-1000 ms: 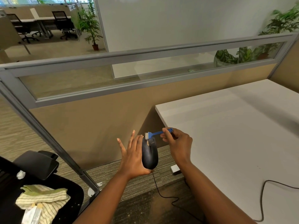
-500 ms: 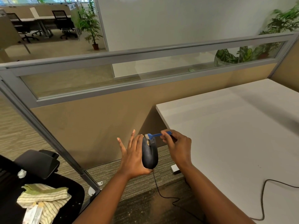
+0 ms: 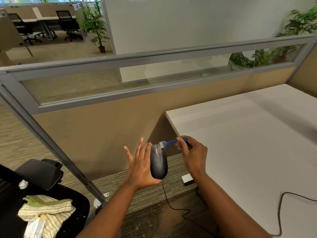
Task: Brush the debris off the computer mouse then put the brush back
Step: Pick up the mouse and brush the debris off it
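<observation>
Head view. We are holding the black wired computer mouse (image 3: 158, 164) in the air off the near left corner of the white desk (image 3: 248, 134), over the carpeted floor (image 3: 145, 194). Our left hand (image 3: 142, 166) is cradling the mouse from its left side; the fingers (image 3: 139, 148) that show are lying straight and spread, and how the thumb is lying behind the body we cannot tell. Our right hand (image 3: 192, 153) is pinching the handle of a small blue brush (image 3: 171, 143) between curled fingers, and we are laying its pale bristles against the front end of the mouse, where a light patch of debris (image 3: 156, 150) is sitting beside the wheel groove. The mouse cable (image 3: 173, 206) is trailing down from the tail and running back onto the desk. At lower left an office chair (image 3: 39, 172) is carrying a striped green cloth (image 3: 46, 208).

Risks, as we are judging them: the mouse is only resting on the palm, so a firm stroke towards the left may be enough to roll it off. The hanging cable is adding a downward tug. Loosened debris may drop into the wheel groove rather than clear of the mouse. Where the brush belongs is not showing here.
</observation>
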A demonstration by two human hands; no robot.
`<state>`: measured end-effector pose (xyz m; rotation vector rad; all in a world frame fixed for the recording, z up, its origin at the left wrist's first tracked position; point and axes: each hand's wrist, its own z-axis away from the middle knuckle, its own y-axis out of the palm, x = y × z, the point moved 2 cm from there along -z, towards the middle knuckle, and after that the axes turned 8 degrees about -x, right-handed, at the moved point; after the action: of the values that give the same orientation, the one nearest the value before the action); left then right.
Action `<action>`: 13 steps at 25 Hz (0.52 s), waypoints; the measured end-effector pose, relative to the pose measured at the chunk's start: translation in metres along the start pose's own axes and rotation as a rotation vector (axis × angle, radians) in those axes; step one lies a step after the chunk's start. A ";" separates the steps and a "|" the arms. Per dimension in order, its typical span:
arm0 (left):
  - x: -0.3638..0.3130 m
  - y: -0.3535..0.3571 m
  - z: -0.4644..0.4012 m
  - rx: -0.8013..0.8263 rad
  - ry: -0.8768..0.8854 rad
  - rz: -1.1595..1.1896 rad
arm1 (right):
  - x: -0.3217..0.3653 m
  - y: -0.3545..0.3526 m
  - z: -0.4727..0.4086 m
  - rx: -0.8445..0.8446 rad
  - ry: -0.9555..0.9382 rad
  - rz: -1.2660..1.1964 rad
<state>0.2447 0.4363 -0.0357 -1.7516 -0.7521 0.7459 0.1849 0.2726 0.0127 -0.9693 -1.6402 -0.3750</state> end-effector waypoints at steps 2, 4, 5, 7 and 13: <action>0.000 0.000 0.000 -0.014 -0.005 0.018 | 0.000 -0.003 -0.003 -0.062 0.024 -0.012; -0.002 -0.001 0.000 -0.025 -0.003 0.041 | 0.000 -0.002 -0.005 -0.051 0.078 -0.085; -0.002 -0.001 -0.001 -0.029 0.002 0.045 | 0.001 -0.001 -0.004 -0.030 0.099 -0.113; -0.002 -0.003 -0.002 -0.033 0.004 0.054 | -0.001 0.000 -0.003 -0.016 0.115 -0.114; 0.000 -0.005 -0.003 -0.055 0.006 0.055 | 0.000 -0.003 -0.003 -0.051 0.142 -0.134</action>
<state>0.2463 0.4359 -0.0302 -1.8292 -0.7288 0.7633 0.1847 0.2681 0.0143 -0.8532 -1.5759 -0.5664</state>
